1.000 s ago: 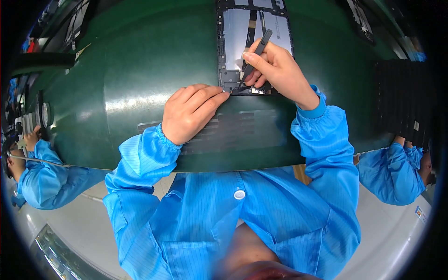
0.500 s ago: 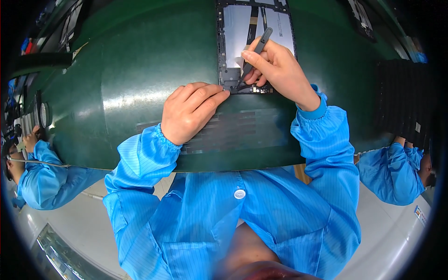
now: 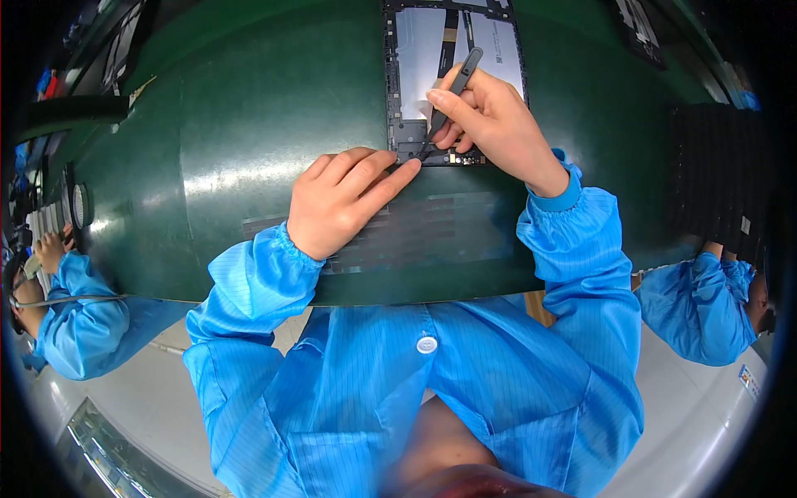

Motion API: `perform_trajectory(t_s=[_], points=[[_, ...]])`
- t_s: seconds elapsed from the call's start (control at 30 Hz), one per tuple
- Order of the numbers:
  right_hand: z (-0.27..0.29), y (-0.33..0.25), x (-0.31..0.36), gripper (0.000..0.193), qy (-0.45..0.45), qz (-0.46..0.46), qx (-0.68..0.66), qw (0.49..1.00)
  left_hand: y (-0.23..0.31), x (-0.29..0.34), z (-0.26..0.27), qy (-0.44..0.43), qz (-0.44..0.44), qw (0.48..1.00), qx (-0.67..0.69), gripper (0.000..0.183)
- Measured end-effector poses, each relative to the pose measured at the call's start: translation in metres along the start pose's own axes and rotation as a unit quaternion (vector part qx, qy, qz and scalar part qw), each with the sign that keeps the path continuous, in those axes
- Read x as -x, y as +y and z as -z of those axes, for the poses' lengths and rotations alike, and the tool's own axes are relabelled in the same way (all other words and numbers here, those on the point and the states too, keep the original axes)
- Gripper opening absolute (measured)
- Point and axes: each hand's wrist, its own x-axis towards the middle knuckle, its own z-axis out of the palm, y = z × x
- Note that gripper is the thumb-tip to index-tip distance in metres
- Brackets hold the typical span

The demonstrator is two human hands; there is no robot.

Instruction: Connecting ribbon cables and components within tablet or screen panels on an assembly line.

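An opened tablet (image 3: pixel 419 50) lies on the green table in front of me, its black frame around a pale inner panel with dark ribbon cables. My right hand (image 3: pixel 496 120) pinches dark tweezers (image 3: pixel 467 66), held slanted with the tip down at the tablet's near left part. Small parts along that near edge are too fine to make out. My left hand (image 3: pixel 339 199) rests beside the near left corner with fingers stretched out. Its index fingertip touches the near edge close to the tweezer tip, and another fingertip lies at the corner.
Dark strips (image 3: pixel 407 232) lie on the green table (image 3: pixel 241 108) near its front edge. A stack of black ribbed pieces (image 3: pixel 718 178) stands at the right. More devices (image 3: pixel 638 31) lie at the far sides. Co-workers in blue sleeves (image 3: pixel 87 311) sit at left and right.
My left index finger has slid right along the tablet's near edge, away from the other fingers. The tweezers have shifted slightly left. At the left, a co-worker's arm has moved a little.
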Motion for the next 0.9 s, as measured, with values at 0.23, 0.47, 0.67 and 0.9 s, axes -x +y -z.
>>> perform_trajectory(t_s=[0.23,0.47,0.67,0.9], points=[[0.02,0.007,0.015,0.026,0.073,0.041,-0.053,0.995,0.003,-0.009,0.006,-0.038,0.022,0.999,0.013,0.045],[0.025,0.016,0.032,0.02,0.072,0.105,0.039,0.991,0.002,-0.01,0.0,-0.028,0.02,0.999,0.025,0.045],[0.025,0.021,0.032,0.019,0.061,0.122,0.068,0.988,0.007,-0.014,-0.001,-0.005,0.043,0.998,0.053,0.042],[0.026,0.021,0.036,0.019,0.057,0.109,-0.003,0.992,0.007,-0.012,-0.007,0.009,0.023,0.999,0.041,0.042]])
